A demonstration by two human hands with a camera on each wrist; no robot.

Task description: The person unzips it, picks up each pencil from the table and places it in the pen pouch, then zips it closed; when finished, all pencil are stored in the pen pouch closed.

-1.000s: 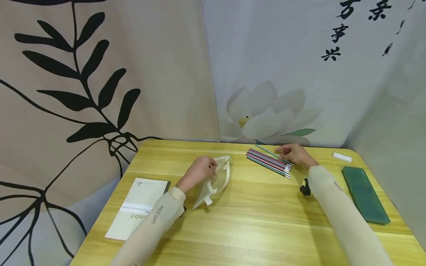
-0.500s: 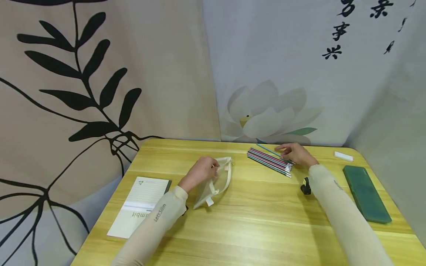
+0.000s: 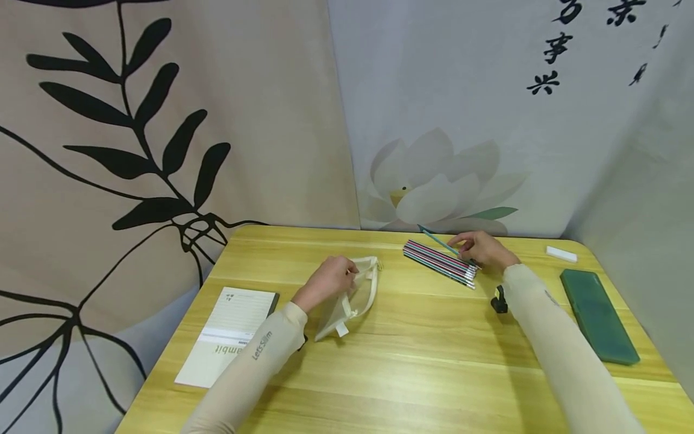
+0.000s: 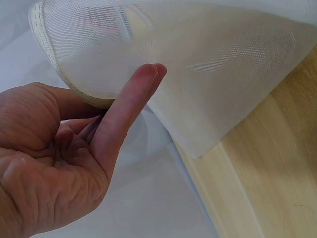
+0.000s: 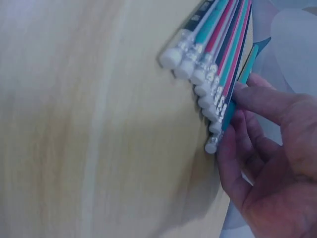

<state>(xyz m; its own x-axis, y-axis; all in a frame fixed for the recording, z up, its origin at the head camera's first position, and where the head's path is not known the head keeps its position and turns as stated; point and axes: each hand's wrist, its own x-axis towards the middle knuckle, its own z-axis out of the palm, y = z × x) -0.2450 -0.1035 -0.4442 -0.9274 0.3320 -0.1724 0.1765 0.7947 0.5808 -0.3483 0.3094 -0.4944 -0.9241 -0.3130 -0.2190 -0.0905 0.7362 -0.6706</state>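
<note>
My left hand (image 3: 328, 280) grips the rim of a whitish mesh pouch (image 3: 358, 292), its mouth facing the pencils. In the left wrist view, the pouch (image 4: 223, 69) hangs from the hand (image 4: 74, 148), two fingers extended along its mesh. At the table's back, my right hand (image 3: 482, 250) pinches a teal pencil (image 3: 438, 240) near its eraser end. Several striped pencils (image 3: 439, 263) lie side by side just in front of it. The right wrist view has their white erasers (image 5: 203, 89) in a slanted row, with thumb and fingers around the teal pencil (image 5: 250, 62) beside them.
A notepad (image 3: 228, 337) lies at the left, partly under the left forearm. On the right are a green case (image 3: 599, 316) and a small white block (image 3: 561, 254). Printed curtains (image 3: 271, 120) hang right behind the wooden table (image 3: 412, 374).
The far end of the teal pencil has risen slightly, tilting away from the other pencils. Both hands stay nearly in place, and the pouch has hardly moved.
</note>
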